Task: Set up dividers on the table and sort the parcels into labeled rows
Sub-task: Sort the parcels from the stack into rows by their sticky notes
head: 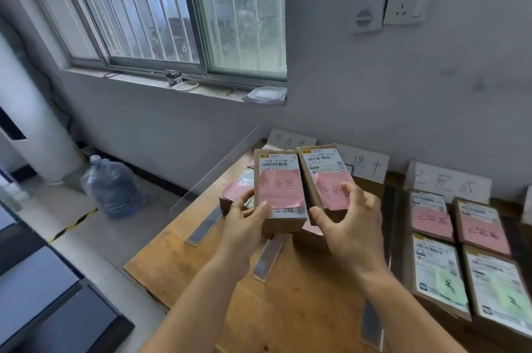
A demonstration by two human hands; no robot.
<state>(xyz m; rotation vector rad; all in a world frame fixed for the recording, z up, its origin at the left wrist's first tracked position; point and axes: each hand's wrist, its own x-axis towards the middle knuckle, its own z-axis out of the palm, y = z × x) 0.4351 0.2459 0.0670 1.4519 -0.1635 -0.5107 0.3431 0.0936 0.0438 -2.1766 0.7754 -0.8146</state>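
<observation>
Two brown parcels with pink handwritten notes are lifted above the wooden table (178, 272). My left hand (244, 223) grips the left parcel (280, 188) at its near end. My right hand (345, 217) grips the right parcel (322, 174), thumb across its pink note. More pink-noted parcels (234, 194) lie under them in the left row. Clear upright dividers (207, 180) with flat bases (269, 254) split the table into rows. White handwritten label cards (290, 141) lean on the wall, one per row (370, 167) (449, 182).
The right row holds parcels with pink notes (431, 217) and green notes (443, 275). Another divider base (371, 324) lies near the front. A blue plastic bag (112, 185) sits on the floor left of the table. Dark furniture (43, 309) fills the lower left.
</observation>
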